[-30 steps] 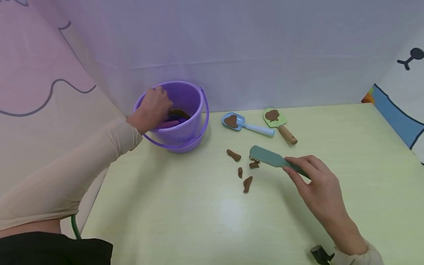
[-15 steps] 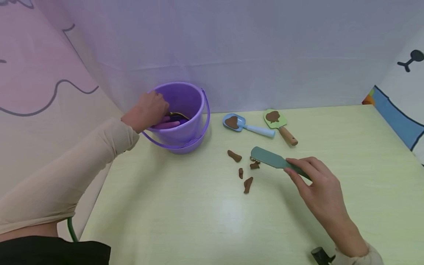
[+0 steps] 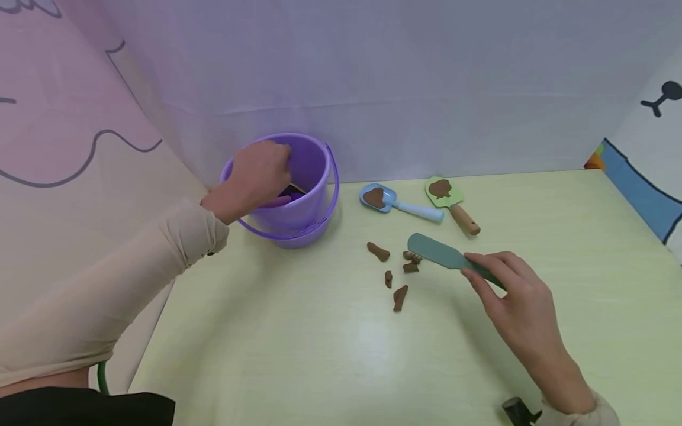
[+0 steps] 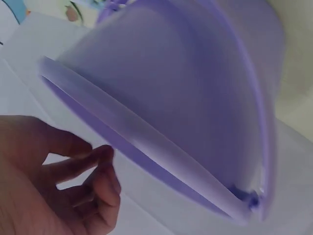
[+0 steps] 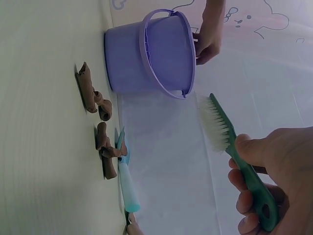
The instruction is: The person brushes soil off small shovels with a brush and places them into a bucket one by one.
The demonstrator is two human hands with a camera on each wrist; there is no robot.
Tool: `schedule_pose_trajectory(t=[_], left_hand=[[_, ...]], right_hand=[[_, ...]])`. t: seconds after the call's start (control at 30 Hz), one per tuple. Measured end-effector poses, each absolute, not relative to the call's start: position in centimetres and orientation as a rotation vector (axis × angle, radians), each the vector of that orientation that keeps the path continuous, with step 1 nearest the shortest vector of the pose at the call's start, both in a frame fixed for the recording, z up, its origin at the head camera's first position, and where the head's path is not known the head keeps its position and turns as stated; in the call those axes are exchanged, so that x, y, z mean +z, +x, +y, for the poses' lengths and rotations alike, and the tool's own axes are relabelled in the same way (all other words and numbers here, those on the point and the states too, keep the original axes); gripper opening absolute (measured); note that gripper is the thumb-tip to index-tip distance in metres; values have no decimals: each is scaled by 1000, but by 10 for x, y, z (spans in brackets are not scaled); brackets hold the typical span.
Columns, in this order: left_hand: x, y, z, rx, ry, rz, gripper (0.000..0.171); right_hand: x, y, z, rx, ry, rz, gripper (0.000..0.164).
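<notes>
My left hand [image 3: 261,174] is over the mouth of a purple bucket [image 3: 298,222]. In the left wrist view its fingers [image 4: 105,191] are loosely bent close to the rim and hold nothing visible. Inside the bucket lie a pinkish-purple piece [image 3: 279,202] and a dark thing, partly hidden by the hand. My right hand [image 3: 514,302] grips the handle of a green brush [image 3: 437,251], held above the table; its white bristles [image 5: 215,125] show in the right wrist view. Several curled brown pieces [image 3: 378,251] lie on the table near the brush head.
Behind the brush lie a blue toy shovel [image 3: 415,209] and a green spatula-like tool with a wooden handle [image 3: 463,219], each with a brown patch on its head. A pale cloth wall [image 3: 405,89] rises right behind the table [image 3: 319,355]; patterned panels stand at both sides.
My left hand dipped toward the bucket's left rim, then came further right over its opening. The right hand with the brush has stayed nearly in place.
</notes>
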State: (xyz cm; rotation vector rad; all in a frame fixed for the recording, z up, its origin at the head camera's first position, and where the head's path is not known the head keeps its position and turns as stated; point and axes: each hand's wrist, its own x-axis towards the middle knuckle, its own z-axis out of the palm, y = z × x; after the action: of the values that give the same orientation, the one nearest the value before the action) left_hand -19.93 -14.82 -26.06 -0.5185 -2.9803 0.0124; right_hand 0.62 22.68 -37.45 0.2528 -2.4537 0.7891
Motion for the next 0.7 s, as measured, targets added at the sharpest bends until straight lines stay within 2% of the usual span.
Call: schedule_pose_trajectory(t=[0.17, 0.7], left_hand=[[-264, -191, -127, -224, -583, -2895, 31], [-280, -172, -55, -497, -804, -3012, 29]], right_hand=[[-377, 6, 231, 796, 225, -2441, 40], [-375, 5, 242, 848, 128, -2388, 37]])
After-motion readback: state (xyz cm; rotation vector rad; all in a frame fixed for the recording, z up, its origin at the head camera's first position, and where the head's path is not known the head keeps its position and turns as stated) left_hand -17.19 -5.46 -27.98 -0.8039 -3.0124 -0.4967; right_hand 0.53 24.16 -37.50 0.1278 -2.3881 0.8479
